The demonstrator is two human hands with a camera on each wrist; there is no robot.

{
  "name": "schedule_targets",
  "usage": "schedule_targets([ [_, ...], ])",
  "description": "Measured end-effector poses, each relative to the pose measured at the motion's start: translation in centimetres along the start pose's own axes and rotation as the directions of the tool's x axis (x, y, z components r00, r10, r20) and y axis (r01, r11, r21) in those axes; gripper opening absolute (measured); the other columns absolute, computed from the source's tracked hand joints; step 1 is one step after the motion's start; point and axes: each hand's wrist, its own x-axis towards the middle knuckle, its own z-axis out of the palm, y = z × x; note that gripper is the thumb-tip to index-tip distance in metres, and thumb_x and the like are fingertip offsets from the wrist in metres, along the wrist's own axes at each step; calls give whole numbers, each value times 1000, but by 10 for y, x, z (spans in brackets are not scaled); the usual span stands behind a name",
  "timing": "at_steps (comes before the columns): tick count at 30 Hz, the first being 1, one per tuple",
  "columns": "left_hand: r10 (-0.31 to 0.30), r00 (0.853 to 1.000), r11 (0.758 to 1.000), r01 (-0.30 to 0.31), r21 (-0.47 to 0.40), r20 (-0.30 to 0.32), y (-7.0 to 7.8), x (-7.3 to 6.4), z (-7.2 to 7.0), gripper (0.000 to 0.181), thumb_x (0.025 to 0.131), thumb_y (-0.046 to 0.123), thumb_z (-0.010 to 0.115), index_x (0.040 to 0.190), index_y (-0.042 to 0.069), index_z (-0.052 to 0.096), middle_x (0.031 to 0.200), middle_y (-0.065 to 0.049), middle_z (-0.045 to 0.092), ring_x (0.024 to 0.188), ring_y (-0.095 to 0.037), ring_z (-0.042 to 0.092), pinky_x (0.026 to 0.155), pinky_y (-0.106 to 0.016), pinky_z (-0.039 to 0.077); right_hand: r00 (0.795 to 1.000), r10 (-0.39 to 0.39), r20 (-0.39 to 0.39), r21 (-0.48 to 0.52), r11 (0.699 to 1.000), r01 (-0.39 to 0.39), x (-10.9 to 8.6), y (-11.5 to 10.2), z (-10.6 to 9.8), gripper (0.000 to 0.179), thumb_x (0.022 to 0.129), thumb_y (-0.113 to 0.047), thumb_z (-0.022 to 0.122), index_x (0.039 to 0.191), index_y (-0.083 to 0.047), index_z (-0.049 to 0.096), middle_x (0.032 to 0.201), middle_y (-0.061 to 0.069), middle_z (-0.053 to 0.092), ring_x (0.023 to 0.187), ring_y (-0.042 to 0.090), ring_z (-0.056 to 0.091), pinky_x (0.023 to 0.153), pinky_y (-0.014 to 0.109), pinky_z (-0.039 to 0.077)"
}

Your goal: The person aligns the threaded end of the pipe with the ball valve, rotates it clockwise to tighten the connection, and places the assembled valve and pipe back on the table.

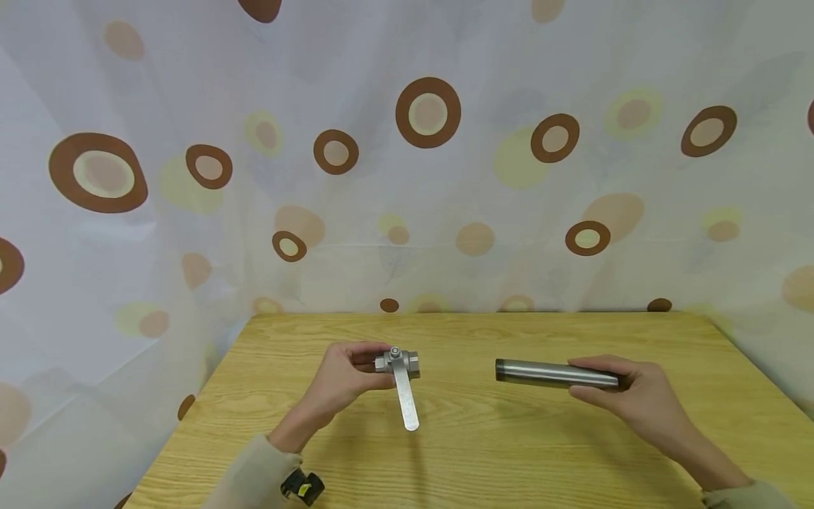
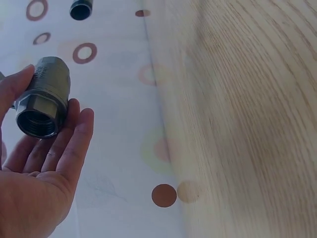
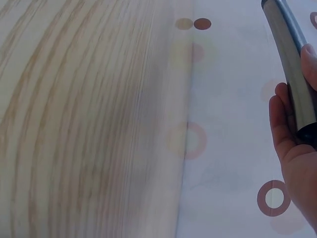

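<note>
My left hand (image 1: 346, 376) grips a metal ball valve (image 1: 412, 363) above the table, thumb on one side and fingers on the other. The valve's flat silver lever (image 1: 405, 396) points down toward me. In the left wrist view, the near end of the valve (image 2: 43, 101) shows a threaded opening inside a hex collar. My right hand (image 1: 642, 396) holds a steel pipe (image 1: 547, 372) near its right end. The pipe lies almost level, its dark threaded end pointing left at the valve, with a gap between them. In the right wrist view, the pipe (image 3: 290, 64) rests between thumb and fingers.
Below both hands spreads a wood-grain table (image 1: 458, 452). A white curtain (image 1: 445, 191) with brown and yellow circles hangs behind the table and along its sides. A small black device with a yellow mark (image 1: 303, 487) sits at the left sleeve.
</note>
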Motion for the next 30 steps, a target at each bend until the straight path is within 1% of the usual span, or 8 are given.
schedule_targets([
  [5,2,1000,1000,-2,7,11,2,1,3,50,84,1,87,130,-9,70,118,-21,75,106,-32,75,88,-38,62,998,-56,13,46,997,55,2,-2,8,38,87,-2,86,124,0,77,110,-11,77,87,9,73,64,26,60],
  [12,6,1000,1000,-6,-2,19,3,3,8,51,83,1,87,130,-8,70,117,-20,75,104,-30,75,87,-38,62,993,-114,36,83,990,111,6,-9,18,38,88,-1,84,125,1,76,113,-9,76,88,11,73,63,29,61],
  [16,9,1000,1000,-8,-15,30,3,4,10,51,83,0,87,130,-9,70,117,-21,75,104,-30,75,87,-39,62,990,-134,48,108,986,128,8,-13,24,38,88,0,85,125,1,76,113,-7,76,88,12,74,65,29,61],
  [21,15,999,999,-14,-36,37,1,5,12,50,84,-1,86,130,-10,69,118,-22,75,105,-31,75,88,-39,62,987,-152,56,120,982,145,11,-16,30,37,88,0,85,124,0,77,114,-8,76,88,12,73,63,30,61],
  [23,16,999,999,-14,-43,38,1,6,13,51,84,-1,85,131,-11,69,118,-22,74,105,-31,74,88,-39,62,985,-163,60,137,979,153,13,-16,34,38,88,1,84,125,0,77,115,-7,76,89,13,74,64,31,62],
  [30,14,999,999,-12,-39,34,0,7,18,51,85,-1,85,132,-9,69,118,-20,75,105,-30,74,89,-38,62,979,-192,73,193,965,175,16,-21,44,38,87,4,84,124,0,77,115,-3,76,91,13,73,68,31,63],
])
